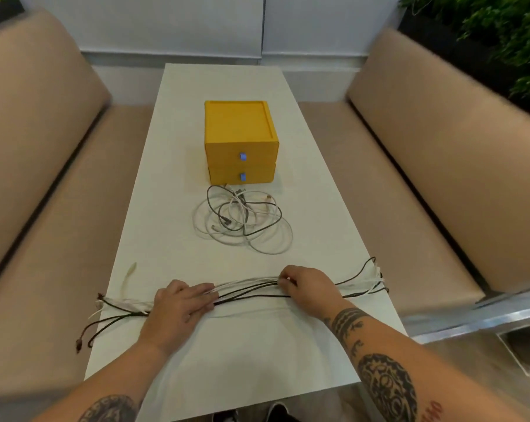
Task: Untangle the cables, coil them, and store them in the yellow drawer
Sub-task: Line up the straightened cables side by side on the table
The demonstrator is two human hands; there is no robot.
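Nearest, the left hand (181,303) presses flat fingers onto a stretched bundle (248,290) of black and white cables. The right hand (306,287), set apart from it, pinches the same strands. Beyond the gap between the hands lies a tangled pile (242,222), and just past it the yellow drawer unit (241,141), both drawers closed.
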